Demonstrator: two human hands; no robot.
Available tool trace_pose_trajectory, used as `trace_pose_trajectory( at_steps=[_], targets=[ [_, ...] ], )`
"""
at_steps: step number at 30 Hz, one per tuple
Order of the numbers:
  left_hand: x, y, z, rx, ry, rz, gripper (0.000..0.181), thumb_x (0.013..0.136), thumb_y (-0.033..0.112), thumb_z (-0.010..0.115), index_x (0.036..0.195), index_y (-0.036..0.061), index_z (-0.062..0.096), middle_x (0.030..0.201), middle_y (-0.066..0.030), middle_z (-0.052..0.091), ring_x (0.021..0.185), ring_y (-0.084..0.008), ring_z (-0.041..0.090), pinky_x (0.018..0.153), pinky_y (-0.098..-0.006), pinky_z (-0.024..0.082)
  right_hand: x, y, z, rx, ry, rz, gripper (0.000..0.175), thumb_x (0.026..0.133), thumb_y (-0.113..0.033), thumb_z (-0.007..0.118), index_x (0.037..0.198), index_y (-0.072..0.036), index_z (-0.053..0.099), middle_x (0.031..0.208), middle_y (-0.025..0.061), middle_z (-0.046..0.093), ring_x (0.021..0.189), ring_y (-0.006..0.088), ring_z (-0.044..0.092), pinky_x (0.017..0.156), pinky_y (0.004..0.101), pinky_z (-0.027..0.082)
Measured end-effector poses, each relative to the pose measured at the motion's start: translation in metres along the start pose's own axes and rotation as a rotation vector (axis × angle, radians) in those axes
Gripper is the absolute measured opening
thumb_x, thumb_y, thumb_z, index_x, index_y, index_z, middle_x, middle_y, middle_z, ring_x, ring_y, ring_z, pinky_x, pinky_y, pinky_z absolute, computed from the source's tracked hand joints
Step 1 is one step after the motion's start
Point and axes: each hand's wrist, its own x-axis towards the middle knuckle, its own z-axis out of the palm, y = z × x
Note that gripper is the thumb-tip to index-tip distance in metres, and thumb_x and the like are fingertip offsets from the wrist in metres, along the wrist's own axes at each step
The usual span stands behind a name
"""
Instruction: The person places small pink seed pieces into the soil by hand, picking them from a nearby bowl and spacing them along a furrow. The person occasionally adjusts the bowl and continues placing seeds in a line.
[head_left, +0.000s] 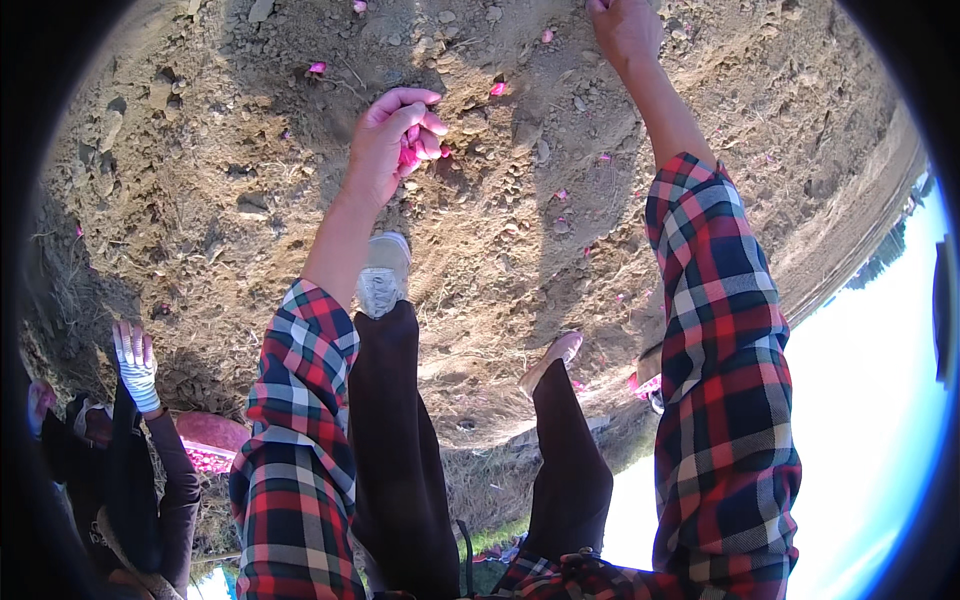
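My left hand (394, 142) is curled around several bright pink pieces (409, 150), small and lumpy, perhaps coated seed pieces. Thumb and forefinger extend forward above the soil (480, 172), palm turned partly to the right. Another pink piece (499, 88) lies on the ground ahead of this hand, and one more (317, 67) lies farther to the left. My right hand (628, 34) reaches to the top edge of the view, where its fingers are mostly cut off. Whether it holds anything is hidden. Near it a pink piece (547, 36) rests on the dirt.
My shoes (384, 274) stand on loose, cloddy soil. At lower left, another person's striped-gloved hand (136, 367) is raised beside a pink container (214, 429) of pink pieces. More pink pieces (643, 385) sit behind my right leg.
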Motion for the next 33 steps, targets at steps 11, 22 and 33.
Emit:
trace_pose_trajectory(
  at_steps=[11, 22, 33],
  targets=[
    [-0.012, 0.008, 0.006, -0.150, -0.138, -0.032, 0.029, 0.096, 0.020, 0.044, 0.112, -0.0014, 0.057, 0.090, -0.0128, 0.066, 0.064, -0.0132, 0.063, 0.034, -0.0192, 0.032, -0.004, -0.007, 0.011, 0.011, 0.087, -0.064, 0.015, 0.081, -0.019, 0.058, 0.092, -0.011, 0.054, 0.083, 0.0155, 0.059, 0.077, 0.0377, 0.060, 0.067, 0.0484, 0.046],
    [-0.033, -0.052, 0.062, 0.037, -0.155, -0.141, 0.056, 0.098, 0.045, 0.031, 0.126, 0.0007, 0.050, 0.096, -0.0114, 0.063, 0.071, -0.0138, 0.060, 0.049, -0.0197, 0.044, -0.184, -0.028, -0.036, 0.656, -0.244, -0.235, 0.025, 0.084, -0.033, 0.059, 0.093, -0.009, 0.061, 0.085, 0.0072, 0.059, 0.081, 0.0266, 0.062, 0.067, 0.0390, 0.050],
    [-0.048, -0.121, 0.125, 0.334, -0.088, -0.160, 0.052, 0.099, 0.041, 0.031, 0.129, -0.0001, 0.045, 0.084, -0.0081, 0.060, 0.057, -0.0095, 0.050, 0.045, -0.0198, 0.040, -0.262, 0.028, -0.040, 0.670, -0.375, 0.059, 0.024, 0.082, -0.027, 0.061, 0.094, -0.006, 0.061, 0.089, 0.0087, 0.059, 0.083, 0.0230, 0.062, 0.071, 0.0398, 0.051]
  ],
)
